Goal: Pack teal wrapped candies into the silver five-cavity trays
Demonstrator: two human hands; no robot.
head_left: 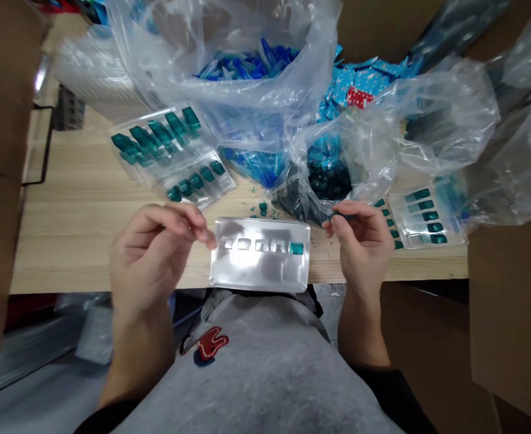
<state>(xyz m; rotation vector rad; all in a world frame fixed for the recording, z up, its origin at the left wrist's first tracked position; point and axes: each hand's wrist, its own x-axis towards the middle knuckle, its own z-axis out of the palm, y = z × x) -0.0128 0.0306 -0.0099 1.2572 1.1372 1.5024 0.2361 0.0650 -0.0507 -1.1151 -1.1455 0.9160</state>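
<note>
A clear plastic blister tray (260, 265) lies at the near edge of the wooden table (79, 211). Its row of small pockets holds one teal piece (296, 248) at the right end. My left hand (157, 247) pinches the tray's left edge with curled fingers. To the right of the tray, my right hand (360, 238) has its fingertips pinched on a small dark teal piece (337, 214). A few loose teal pieces (261, 208) lie just beyond the tray.
Filled trays of teal pieces are stacked at the left (170, 150) and right (423, 220). Clear plastic bags hold blue parts (247, 66), dark pieces (328, 178) and blue printed packets (351, 81). Cardboard boxes (509, 313) stand on both sides.
</note>
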